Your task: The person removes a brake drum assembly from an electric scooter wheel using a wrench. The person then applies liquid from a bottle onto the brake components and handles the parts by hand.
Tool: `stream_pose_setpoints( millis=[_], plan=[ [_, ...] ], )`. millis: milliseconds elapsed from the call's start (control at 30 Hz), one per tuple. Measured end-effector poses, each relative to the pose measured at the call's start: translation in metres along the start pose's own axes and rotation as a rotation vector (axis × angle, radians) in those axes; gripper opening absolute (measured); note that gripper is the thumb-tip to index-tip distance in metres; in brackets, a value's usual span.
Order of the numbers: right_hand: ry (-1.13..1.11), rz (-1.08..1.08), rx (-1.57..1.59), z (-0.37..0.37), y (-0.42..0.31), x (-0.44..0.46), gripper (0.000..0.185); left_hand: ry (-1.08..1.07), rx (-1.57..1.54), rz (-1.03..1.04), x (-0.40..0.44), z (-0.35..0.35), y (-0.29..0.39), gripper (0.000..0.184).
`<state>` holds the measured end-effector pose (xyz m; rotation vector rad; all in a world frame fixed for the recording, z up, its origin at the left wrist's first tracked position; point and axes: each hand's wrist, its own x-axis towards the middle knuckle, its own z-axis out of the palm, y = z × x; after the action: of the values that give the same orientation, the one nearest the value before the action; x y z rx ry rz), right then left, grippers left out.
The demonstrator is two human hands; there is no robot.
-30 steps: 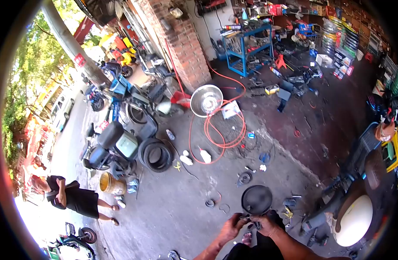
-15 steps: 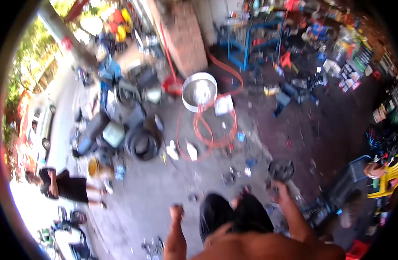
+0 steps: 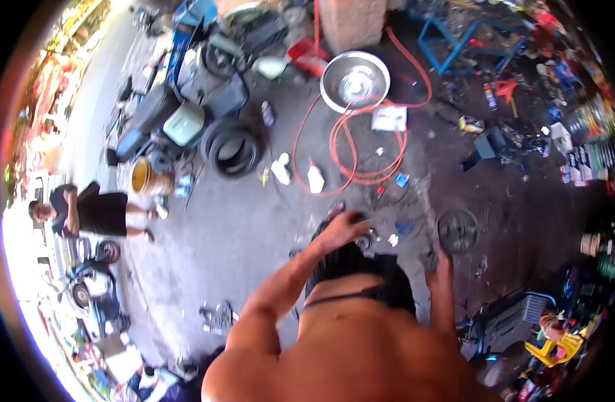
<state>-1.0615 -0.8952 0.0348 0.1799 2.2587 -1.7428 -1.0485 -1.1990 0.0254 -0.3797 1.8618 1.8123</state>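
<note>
My left hand (image 3: 346, 230) hangs over my dark trousers (image 3: 337, 268) near the knee, its fingers reaching forward and looking loosely apart. I make out nothing held in it. My right hand (image 3: 441, 260) is low on the right, beside the near edge of a dark round wheel-like disc (image 3: 458, 231). I cannot tell whether it touches the disc, and its fingers are too unclear to read. Small parts and scraps lie on the floor ahead of my feet, with a blue packet (image 3: 402, 179) and a white bottle (image 3: 315, 178) farther out.
A metal basin (image 3: 355, 82) stands ahead with a coiled red hose (image 3: 368, 179) beside it. To the left are black tyres (image 3: 230, 149), a yellow bucket (image 3: 143, 175) and a person (image 3: 86, 210) with folded arms. Blue metal frames (image 3: 448, 50) and clutter line the right.
My view has tipped downward and turned, so the basin and hose sit higher. My left hand has swung forward from a fist at my side to over my knee. The right stays near the disc.
</note>
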Motion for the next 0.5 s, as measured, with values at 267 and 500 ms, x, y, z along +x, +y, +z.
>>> stream_pose_setpoints(
  millis=[267, 500],
  plan=[
    [-0.107, 0.315, 0.638, 0.083, -0.069, 0.071, 0.037, -0.133, -0.311, 0.122, 0.032, 0.019, 0.089, 0.052],
    [-0.331, 0.409, 0.568, 0.031, -0.070, 0.061, 0.033, -0.239, -0.475, -0.127, 0.044, 0.038, 0.071, 0.025]
  ],
)
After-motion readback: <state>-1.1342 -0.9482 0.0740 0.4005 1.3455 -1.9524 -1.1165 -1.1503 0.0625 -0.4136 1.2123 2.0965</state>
